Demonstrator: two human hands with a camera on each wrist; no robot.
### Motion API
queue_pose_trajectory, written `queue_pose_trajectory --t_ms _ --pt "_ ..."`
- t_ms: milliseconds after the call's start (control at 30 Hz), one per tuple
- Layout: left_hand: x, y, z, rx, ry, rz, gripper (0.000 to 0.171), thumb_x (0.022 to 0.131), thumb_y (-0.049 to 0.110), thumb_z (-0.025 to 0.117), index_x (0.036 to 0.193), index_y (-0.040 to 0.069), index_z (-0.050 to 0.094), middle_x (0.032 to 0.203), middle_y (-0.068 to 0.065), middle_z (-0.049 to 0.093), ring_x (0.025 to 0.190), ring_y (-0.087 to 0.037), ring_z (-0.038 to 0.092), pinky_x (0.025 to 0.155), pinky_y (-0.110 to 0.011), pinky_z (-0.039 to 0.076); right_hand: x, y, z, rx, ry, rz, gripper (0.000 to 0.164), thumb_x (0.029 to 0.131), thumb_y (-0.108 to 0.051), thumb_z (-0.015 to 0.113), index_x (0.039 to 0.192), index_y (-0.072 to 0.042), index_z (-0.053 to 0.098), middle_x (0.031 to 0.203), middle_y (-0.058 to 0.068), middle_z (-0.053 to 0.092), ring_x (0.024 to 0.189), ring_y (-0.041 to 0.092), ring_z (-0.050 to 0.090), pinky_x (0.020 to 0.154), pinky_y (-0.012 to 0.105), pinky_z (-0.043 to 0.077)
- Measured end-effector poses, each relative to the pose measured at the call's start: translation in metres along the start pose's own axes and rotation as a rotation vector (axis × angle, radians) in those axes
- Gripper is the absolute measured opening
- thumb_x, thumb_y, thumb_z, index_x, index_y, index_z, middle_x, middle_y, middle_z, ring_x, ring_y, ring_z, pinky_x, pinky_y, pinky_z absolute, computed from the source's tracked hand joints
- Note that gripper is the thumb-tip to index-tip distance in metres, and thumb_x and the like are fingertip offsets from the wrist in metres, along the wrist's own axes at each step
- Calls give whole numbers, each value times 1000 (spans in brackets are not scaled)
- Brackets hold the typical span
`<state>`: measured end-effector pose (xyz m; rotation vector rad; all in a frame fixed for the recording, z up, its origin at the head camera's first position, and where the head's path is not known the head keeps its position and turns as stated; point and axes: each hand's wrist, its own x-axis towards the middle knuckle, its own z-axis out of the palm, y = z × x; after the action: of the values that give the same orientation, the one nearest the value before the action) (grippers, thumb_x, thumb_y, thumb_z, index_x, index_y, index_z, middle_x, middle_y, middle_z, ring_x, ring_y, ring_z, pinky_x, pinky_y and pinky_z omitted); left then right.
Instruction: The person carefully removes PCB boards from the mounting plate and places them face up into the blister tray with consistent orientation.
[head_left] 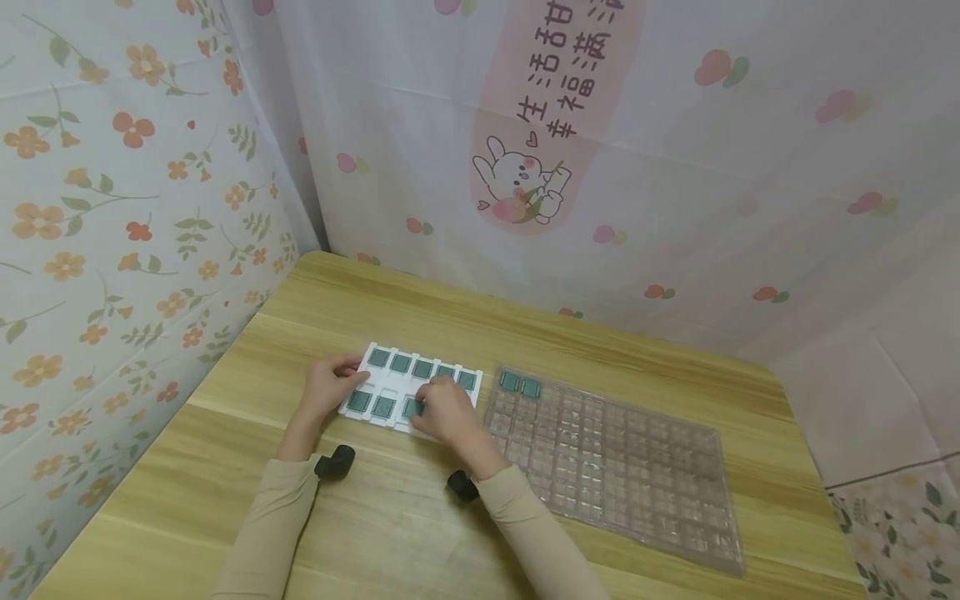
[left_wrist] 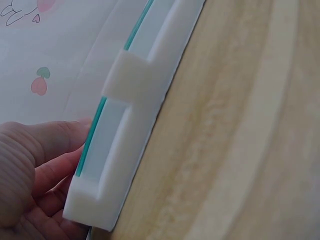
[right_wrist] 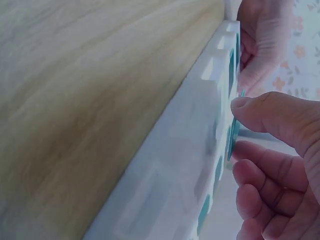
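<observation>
Beneath us we see a wood-grained tabletop [head_left: 375, 533]. Our left hand [head_left: 330, 385] grips a white tray [head_left: 393, 386] by its left end; our right hand [head_left: 447, 410] pinches a green square [head_left: 412, 407] at the tray's near row. Rightward, a clear compartmented tray [head_left: 622, 467] holds two more squares [head_left: 510, 381].
</observation>
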<state>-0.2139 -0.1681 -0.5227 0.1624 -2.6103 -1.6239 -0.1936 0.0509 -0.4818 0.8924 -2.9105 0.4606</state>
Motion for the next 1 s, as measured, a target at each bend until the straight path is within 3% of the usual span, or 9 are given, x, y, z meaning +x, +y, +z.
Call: queue_pose_trajectory --t_ms 367,1000 --pt "1 -2 1 1 8 4 35 82 5 70 112 -11 62 92 -22 65 78 -17 57 63 -16 43 -4 13 -7 77 24 19 19 73 -16 77 86 -3 72 79 4 65 77 17 59 73 26 49" --pt "0 0 0 9 12 12 33 82 4 69 112 -11 62 94 -24 64 85 -28 59 65 -16 43 -17 44 -27 193 13 104 19 77 -12 75 91 1 70 79 9 59 66 14 49 57 24 42"
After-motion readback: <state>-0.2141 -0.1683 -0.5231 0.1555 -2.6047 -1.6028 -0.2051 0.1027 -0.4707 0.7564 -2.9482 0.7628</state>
